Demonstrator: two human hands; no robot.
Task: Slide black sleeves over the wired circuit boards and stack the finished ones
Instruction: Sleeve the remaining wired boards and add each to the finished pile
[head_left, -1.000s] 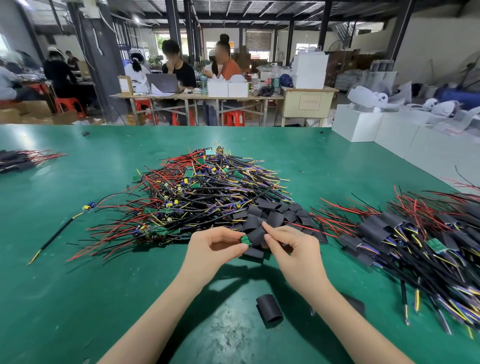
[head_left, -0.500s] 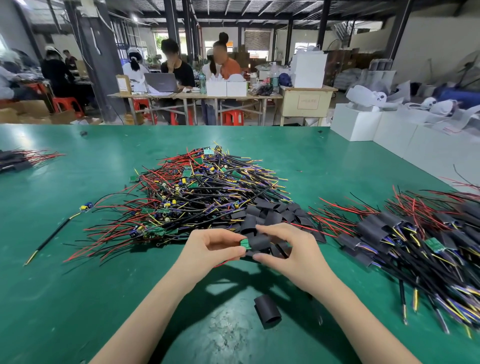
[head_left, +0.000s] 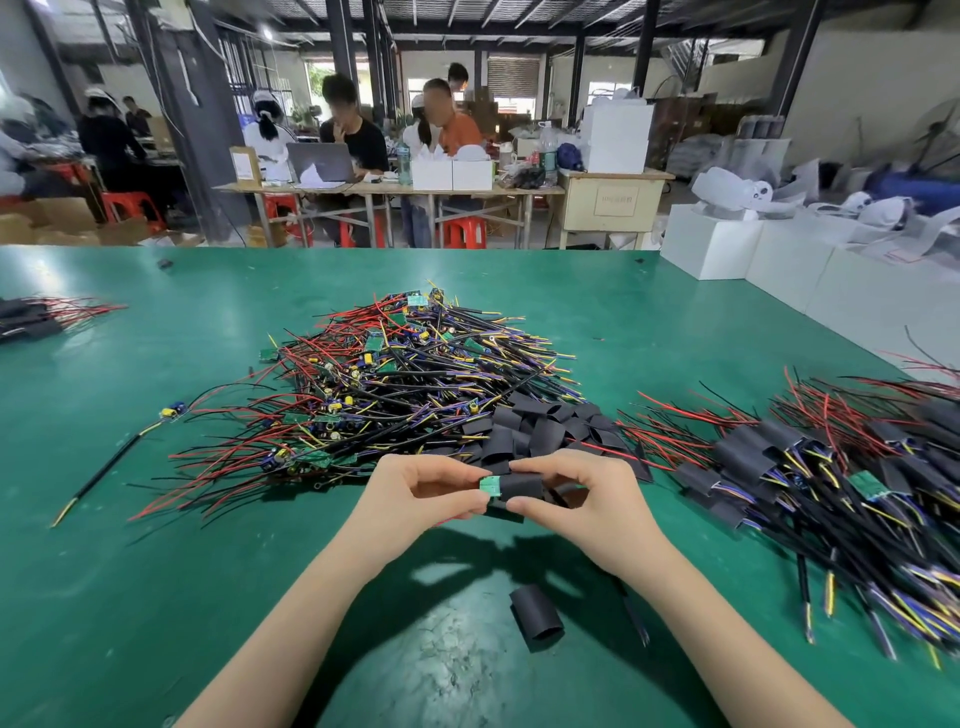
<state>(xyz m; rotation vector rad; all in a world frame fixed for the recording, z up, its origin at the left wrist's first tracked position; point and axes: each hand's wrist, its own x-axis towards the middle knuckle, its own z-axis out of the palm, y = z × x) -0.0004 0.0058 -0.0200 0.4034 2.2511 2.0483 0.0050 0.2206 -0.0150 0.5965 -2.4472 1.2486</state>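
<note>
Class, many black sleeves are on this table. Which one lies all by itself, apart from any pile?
The loose sleeve on the bare green table nearest the camera, below the hands; the others lie heaped behind them.

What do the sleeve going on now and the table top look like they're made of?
Black sleeve: seemingly thin flexible plastic tubing, matte; the right hand pinches it and loose ones lie flattened. Table top: probably a green rubbery or vinyl mat, semi-gloss, with soft glare and scuff marks.
</note>
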